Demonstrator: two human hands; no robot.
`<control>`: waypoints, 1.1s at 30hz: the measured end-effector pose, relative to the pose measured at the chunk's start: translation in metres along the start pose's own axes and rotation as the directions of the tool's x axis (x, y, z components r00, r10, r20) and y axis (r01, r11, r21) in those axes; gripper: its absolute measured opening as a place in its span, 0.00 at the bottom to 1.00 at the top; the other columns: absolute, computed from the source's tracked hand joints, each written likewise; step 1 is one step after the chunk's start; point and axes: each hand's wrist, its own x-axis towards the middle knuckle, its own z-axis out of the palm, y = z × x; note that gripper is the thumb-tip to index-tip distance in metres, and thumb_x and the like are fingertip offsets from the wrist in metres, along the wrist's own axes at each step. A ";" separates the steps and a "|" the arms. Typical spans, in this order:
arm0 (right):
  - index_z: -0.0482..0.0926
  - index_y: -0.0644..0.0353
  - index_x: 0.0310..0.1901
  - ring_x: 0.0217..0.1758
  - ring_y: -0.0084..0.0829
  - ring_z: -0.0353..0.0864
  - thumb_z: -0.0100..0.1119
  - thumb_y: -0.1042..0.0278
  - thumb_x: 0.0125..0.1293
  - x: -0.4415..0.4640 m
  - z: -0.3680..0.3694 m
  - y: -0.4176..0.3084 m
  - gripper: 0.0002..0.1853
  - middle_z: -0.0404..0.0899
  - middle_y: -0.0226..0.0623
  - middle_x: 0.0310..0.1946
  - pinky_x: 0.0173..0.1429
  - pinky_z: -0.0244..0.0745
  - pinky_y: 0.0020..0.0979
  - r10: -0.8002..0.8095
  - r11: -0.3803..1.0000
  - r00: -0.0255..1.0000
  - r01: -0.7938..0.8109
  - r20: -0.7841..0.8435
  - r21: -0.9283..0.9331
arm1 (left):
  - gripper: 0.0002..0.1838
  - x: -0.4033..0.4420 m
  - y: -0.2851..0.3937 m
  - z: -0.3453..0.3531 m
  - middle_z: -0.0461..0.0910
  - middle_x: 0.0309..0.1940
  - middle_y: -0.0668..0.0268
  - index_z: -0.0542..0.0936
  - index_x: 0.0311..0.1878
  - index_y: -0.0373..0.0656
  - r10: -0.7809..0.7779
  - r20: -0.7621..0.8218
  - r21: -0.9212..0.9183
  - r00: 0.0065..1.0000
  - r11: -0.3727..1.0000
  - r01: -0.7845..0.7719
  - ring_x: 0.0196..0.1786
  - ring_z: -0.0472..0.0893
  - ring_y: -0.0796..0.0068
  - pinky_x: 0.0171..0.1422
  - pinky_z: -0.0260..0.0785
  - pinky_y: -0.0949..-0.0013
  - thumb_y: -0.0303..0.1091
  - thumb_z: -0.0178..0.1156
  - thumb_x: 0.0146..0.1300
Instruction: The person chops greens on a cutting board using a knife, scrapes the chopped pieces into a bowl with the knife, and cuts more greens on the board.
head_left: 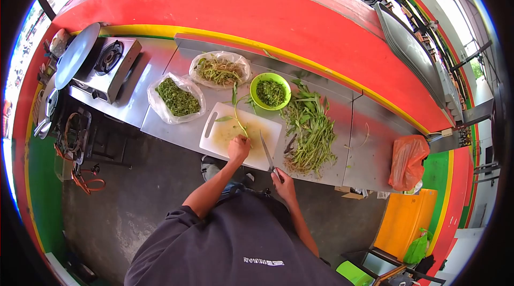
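Note:
My left hand (239, 148) is closed around the lower end of a leafy green stem (236, 116), which points away from me over the white cutting board (221, 110). In my right hand (282, 181) is the handle of a kitchen knife (267, 151); its blade points up across the board's right side. A heap of long leafy greens (310, 125) lies just right of the board. Behind the board stands a lime-green bowl (255, 97) holding chopped greens (270, 93).
Left of the board, one plastic bag (157, 105) holds chopped greens and another (243, 63) holds stems and roots. A gas stove (114, 66) stands at the counter's left. An orange plastic bag (409, 162) sits at the right end. A red wall (241, 13) borders the back.

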 end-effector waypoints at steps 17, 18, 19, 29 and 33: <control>0.79 0.59 0.57 0.17 0.13 0.63 0.59 0.57 0.75 -0.007 0.002 -0.029 0.17 0.72 0.25 0.24 0.20 0.59 0.22 0.263 0.909 0.919 -0.337 0.293 0.244 | 0.13 -0.023 -0.036 -0.026 0.86 0.37 0.56 0.78 0.51 0.29 -0.111 0.213 -0.578 0.971 0.787 0.217 0.36 0.88 0.70 0.40 0.79 0.70 0.26 0.59 0.67; 0.79 0.57 0.56 0.16 0.12 0.59 0.57 0.57 0.76 -0.009 0.003 -0.033 0.15 0.69 0.24 0.23 0.17 0.55 0.21 0.324 0.857 0.876 -0.432 0.357 0.282 | 0.13 -0.025 -0.035 -0.028 0.86 0.37 0.56 0.78 0.51 0.29 -0.114 0.213 -0.576 0.970 0.787 0.219 0.36 0.88 0.70 0.40 0.79 0.70 0.26 0.59 0.67; 0.79 0.57 0.56 0.16 0.12 0.59 0.57 0.57 0.76 -0.009 0.004 -0.035 0.15 0.69 0.24 0.23 0.17 0.55 0.21 0.325 0.856 0.875 -0.433 0.358 0.281 | 0.13 -0.028 -0.034 -0.030 0.86 0.36 0.56 0.79 0.51 0.29 -0.114 0.170 -0.576 0.979 0.794 0.193 0.35 0.88 0.70 0.40 0.80 0.69 0.26 0.60 0.66; 0.73 0.54 0.63 0.15 0.11 0.56 0.53 0.51 0.78 -0.006 0.006 -0.045 0.20 0.67 0.23 0.26 0.17 0.53 0.19 0.365 0.739 0.759 -0.588 0.539 0.328 | 0.14 -0.030 -0.037 -0.036 0.88 0.31 0.55 0.85 0.45 0.29 -0.113 0.023 -0.419 0.993 0.901 0.112 0.34 0.88 0.70 0.42 0.80 0.69 0.28 0.66 0.57; 0.73 0.53 0.64 0.15 0.11 0.56 0.53 0.51 0.78 -0.005 0.007 -0.044 0.21 0.67 0.22 0.26 0.16 0.53 0.18 0.380 0.716 0.731 -0.621 0.567 0.320 | 0.15 -0.030 -0.037 -0.038 0.88 0.30 0.58 0.87 0.43 0.30 -0.086 0.013 -0.412 0.996 0.907 0.084 0.32 0.87 0.74 0.40 0.78 0.70 0.31 0.69 0.57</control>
